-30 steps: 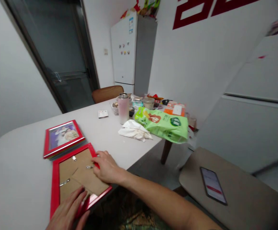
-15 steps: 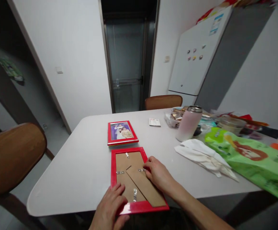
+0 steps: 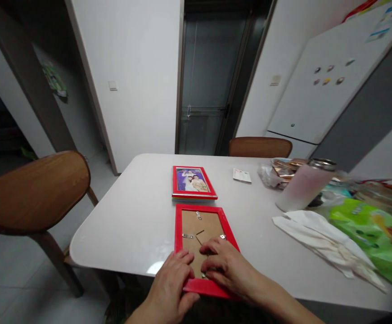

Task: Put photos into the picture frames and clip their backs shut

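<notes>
A red picture frame (image 3: pixel 178 225) lies face down at the table's near edge, its brown backing board (image 3: pixel 191 220) showing. Small metal clips sit around the board, among them a top clip (image 3: pixel 199 215) and a left clip (image 3: pixel 187 236). My left hand (image 3: pixel 172 285) grips the frame's lower left corner, fingers over the edge and thumb below. The fingers of my right hand (image 3: pixel 229 267) are bent and closed at the bottom clip (image 3: pixel 203 275), which they partly cover. Much of the board's lower right is hidden under that hand.
Just beyond lies a stack of red frames with a photo (image 3: pixel 192 181) on top. To the right are a small white card (image 3: pixel 242 175), a pink tumbler (image 3: pixel 305 186), white gloves or cloth (image 3: pixel 324 238) and a green package (image 3: pixel 361 229). A wooden chair (image 3: pixel 37 193) stands left.
My right hand has moved from the right-hand clip down to the bottom one. My left hand stays at the lower left corner. The view has turned left.
</notes>
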Available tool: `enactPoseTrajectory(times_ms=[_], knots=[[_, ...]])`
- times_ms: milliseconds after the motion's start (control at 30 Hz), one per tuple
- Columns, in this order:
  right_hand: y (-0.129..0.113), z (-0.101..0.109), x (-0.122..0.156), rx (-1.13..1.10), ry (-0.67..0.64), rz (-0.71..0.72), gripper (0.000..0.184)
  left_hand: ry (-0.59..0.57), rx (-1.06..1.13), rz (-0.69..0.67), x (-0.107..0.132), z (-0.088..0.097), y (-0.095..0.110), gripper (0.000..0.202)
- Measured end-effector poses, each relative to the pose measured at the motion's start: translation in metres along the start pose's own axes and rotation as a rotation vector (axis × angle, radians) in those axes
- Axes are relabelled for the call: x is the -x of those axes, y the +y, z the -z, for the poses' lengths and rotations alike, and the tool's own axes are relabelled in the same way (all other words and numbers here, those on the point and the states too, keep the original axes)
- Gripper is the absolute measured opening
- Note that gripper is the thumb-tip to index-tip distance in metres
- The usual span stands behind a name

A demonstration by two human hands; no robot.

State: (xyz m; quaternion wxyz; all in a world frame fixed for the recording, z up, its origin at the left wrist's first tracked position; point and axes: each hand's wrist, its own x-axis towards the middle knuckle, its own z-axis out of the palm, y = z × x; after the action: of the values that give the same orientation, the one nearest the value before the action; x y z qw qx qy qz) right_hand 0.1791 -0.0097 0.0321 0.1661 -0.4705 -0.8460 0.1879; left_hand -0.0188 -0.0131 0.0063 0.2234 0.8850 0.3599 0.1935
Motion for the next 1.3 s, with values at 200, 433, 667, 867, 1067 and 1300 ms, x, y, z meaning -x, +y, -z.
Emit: enactPoseTrajectory(times_ms=[200, 433, 667, 867, 1067, 1300], knots=[[0.004, -0.004, -0.035, -0.104, 0.113, -0.045, 0.019, 0.004, -0.001, -0.014, 0.000, 0.002, 0.002, 0.022], [0.010, -0.030, -0.075, 0.103, 0.243, -0.154, 0.018, 0.053, -0.027, -0.072, -0.001, -0.007, -0.010, 0.023], [0.041, -0.017, -0.077, 0.252, 0.338, -0.342, 0.026, 0.095, 0.003, -0.149, -0.003, -0.012, -0.022, 0.028], [0.051, -0.012, -0.082, 0.277, 0.328, -0.372, 0.027, 0.070, 0.010, -0.111, -0.005, -0.012, -0.021, 0.028], [0.028, 0.001, -0.044, 0.203, 0.262, -0.337, 0.037, 0.008, 0.003, -0.066, -0.005, -0.006, -0.012, 0.024], [0.013, -0.002, -0.008, 0.083, 0.193, -0.384, 0.041, 0.104, 0.030, -0.100, 0.000, -0.018, -0.018, 0.030]])
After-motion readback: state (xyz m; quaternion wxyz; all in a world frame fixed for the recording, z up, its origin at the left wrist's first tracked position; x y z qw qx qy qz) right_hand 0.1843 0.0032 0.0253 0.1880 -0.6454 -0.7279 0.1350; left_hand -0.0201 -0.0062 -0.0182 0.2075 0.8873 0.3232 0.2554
